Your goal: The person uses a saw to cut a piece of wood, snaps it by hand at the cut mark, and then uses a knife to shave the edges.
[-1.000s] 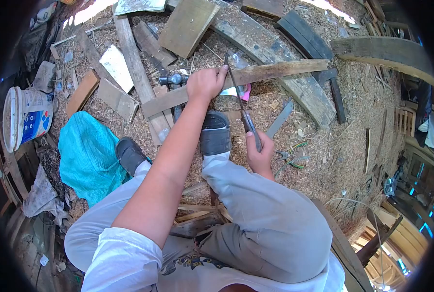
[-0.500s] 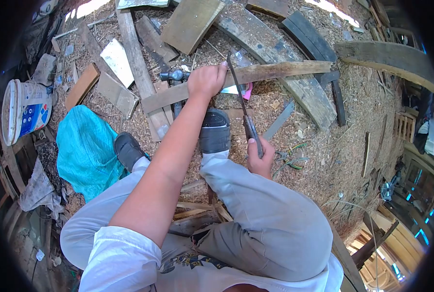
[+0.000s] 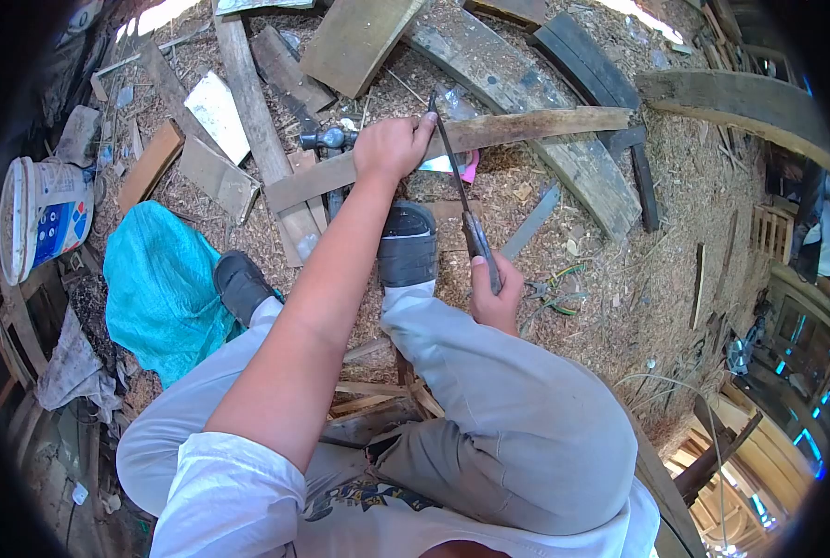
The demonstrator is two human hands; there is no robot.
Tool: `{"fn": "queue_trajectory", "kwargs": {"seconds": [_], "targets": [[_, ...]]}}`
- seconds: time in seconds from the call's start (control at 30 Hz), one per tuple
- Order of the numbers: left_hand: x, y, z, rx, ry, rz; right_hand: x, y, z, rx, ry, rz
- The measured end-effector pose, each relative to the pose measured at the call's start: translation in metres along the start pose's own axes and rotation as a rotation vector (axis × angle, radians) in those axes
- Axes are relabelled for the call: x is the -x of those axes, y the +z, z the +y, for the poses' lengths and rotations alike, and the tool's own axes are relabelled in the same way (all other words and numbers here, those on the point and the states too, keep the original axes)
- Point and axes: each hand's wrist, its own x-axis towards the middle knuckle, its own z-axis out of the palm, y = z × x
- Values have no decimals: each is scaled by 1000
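Note:
My left hand (image 3: 392, 147) is closed over a long thin wooden strip (image 3: 536, 125), pressing it down on other boards. Its thumb lies against the upper part of a handsaw (image 3: 455, 172). The saw's dark blade is seen nearly edge-on and crosses the strip just right of that thumb. My right hand (image 3: 497, 296) grips the saw's handle, nearer my knee. How deep the blade sits in the wood cannot be made out. Beneath the strip, left of my left hand, lies a hammer (image 3: 328, 139). A pink and white piece (image 3: 471, 166) shows under the strip by the blade.
Pliers with green-yellow handles (image 3: 556, 292) and a flat grey strip (image 3: 532, 221) lie right of my right hand. Thick planks (image 3: 594, 191) and offcuts cover the sawdust floor ahead. A teal sack (image 3: 164, 288) and a white bucket (image 3: 47, 219) stand at left.
The saw and my right hand have shifted very slightly toward the upper left. My left hand keeps its hold on the strip. The whole view has moved a little.

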Motion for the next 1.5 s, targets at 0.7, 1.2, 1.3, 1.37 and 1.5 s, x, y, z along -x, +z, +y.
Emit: {"fn": "queue_trajectory", "kwargs": {"seconds": [0.7, 1.2, 1.3, 1.37, 1.5], "targets": [[0, 3, 0, -26, 3, 8, -26, 6, 2, 66, -91, 6], [1, 2, 0, 4, -5, 9, -26, 9, 2, 64, -76, 5], [0, 2, 0, -7, -5, -9, -26, 8, 0, 45, -67, 0], [-1, 5, -1, -33, -1, 11, -27, 8, 1, 19, -67, -7], [1, 3, 0, -2, -3, 3, -31, 11, -1, 82, -98, -1]]}}
